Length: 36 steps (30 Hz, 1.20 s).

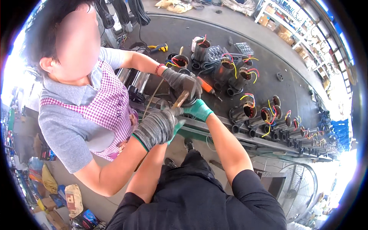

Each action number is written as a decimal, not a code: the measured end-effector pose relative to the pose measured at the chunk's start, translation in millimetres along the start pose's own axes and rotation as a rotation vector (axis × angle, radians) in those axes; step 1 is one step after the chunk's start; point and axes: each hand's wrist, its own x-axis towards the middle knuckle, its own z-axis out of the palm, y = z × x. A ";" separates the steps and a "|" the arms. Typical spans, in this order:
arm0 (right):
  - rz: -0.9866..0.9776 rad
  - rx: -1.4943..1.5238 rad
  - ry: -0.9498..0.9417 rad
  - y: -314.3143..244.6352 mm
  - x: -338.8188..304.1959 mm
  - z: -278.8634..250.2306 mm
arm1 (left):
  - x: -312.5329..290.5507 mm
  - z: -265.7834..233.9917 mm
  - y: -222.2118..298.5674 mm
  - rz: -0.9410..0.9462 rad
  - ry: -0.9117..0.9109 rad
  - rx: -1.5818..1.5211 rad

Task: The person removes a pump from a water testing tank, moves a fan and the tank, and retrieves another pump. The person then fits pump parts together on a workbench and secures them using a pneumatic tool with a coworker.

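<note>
My right hand (200, 110), in a teal glove, rests against a dark round part (188, 102) at the table's near edge; its fingertips are partly hidden. My left hand (177, 129), also teal-gloved, is mostly covered by a co-worker's grey-gloved hand (155, 126). Whether it grips anything is hidden. That co-worker's hand holds a hammer by its wooden handle (181, 99), and the hammer head (188, 85) stands over the round part. Their other gloved hand (176, 78) lies beyond the head. Just right of it is an orange-handled screwdriver (207, 86).
Metal motor cylinders (240, 78) with coloured wires stand on the dark table (264, 73). Several more line its near edge to the right. A yellow-and-black tool (158, 48) lies at the back left. The co-worker (88, 103) is close on my left, a fan (295, 188) at lower right.
</note>
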 end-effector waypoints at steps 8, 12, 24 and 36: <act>-0.350 -0.605 0.221 60.5 36.8 19.0 | 183.7 109.8 -208.0 0.357 0.475 -1.026; -0.196 -0.254 0.160 56.1 24.0 4.8 | 204.4 99.1 -230.5 0.018 0.469 0.304; -0.259 -0.357 0.060 1.1 13.2 -8.9 | 182.1 110.8 -214.3 0.318 0.849 -0.360; -0.287 -0.663 -0.022 12.9 18.1 -8.5 | 180.1 115.9 -193.0 0.353 0.781 -0.712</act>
